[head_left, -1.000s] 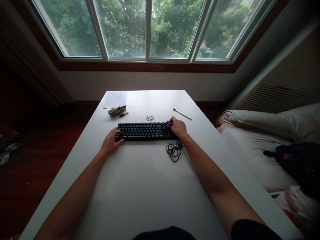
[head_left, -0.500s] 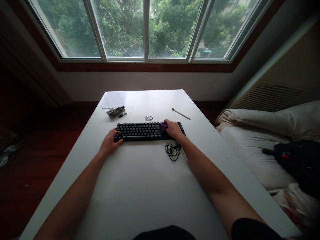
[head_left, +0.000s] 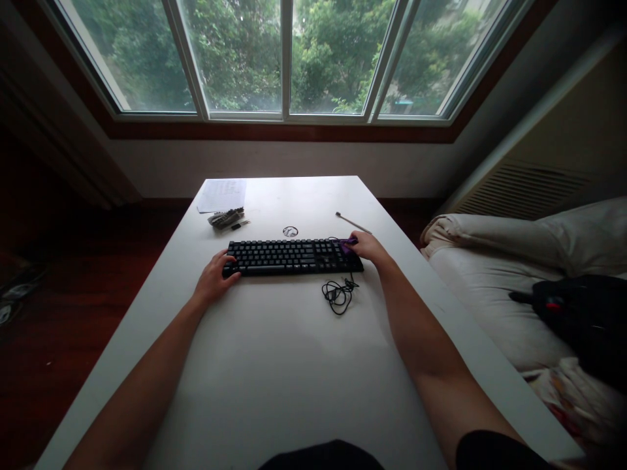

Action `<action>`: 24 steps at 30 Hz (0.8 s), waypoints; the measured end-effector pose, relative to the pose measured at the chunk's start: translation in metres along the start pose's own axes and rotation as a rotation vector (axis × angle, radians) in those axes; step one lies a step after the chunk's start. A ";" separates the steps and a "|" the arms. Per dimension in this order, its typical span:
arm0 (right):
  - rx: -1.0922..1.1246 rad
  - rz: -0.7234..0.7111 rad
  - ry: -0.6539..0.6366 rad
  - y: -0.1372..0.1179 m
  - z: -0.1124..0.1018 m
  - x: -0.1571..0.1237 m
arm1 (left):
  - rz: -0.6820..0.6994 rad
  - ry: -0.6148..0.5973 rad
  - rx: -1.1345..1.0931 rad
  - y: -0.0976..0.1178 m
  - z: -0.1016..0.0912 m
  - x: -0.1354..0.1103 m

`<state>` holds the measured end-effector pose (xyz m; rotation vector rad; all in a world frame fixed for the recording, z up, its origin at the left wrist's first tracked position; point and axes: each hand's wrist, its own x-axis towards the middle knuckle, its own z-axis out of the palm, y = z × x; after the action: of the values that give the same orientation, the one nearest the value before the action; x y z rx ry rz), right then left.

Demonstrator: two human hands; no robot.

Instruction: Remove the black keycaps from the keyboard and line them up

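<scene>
The near half of the table (head_left: 274, 378) is open. The keyboard (head_left: 289, 256) bars the middle, a coiled cable (head_left: 337, 295) just near of its right end; beyond lie a ring (head_left: 290, 231), a thin stick (head_left: 353, 223) and, far left, a small heap (head_left: 226, 218).

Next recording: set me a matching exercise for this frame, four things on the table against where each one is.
Things:
1. sheet of paper
2. black cable
3. thin stick
4. purple cloth

Places:
A. coiled on the near side of the keyboard
B. held by the right hand at the keyboard's right end
C. at the far left corner of the table
D. lying beyond the keyboard's right end

Pairs: 1-C, 2-A, 3-D, 4-B
</scene>
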<state>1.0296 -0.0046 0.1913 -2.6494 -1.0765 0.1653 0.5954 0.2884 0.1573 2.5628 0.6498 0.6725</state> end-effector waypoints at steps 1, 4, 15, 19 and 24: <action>0.008 0.011 -0.006 0.006 -0.002 0.001 | -0.003 -0.001 0.000 0.000 0.000 0.000; 0.008 0.043 0.036 0.014 -0.006 0.001 | -0.014 0.000 0.003 0.000 -0.001 0.000; 0.020 -0.057 0.136 -0.022 0.008 -0.009 | 0.010 0.011 -0.002 0.003 0.000 0.001; -0.035 0.062 0.200 0.003 0.000 -0.011 | 0.008 0.003 0.005 0.000 -0.001 0.001; 0.013 0.093 0.315 0.020 -0.006 -0.015 | 0.018 0.004 0.006 -0.003 0.001 0.000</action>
<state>1.0334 -0.0294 0.1909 -2.5997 -0.8465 -0.2193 0.5948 0.2907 0.1546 2.5758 0.6320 0.6824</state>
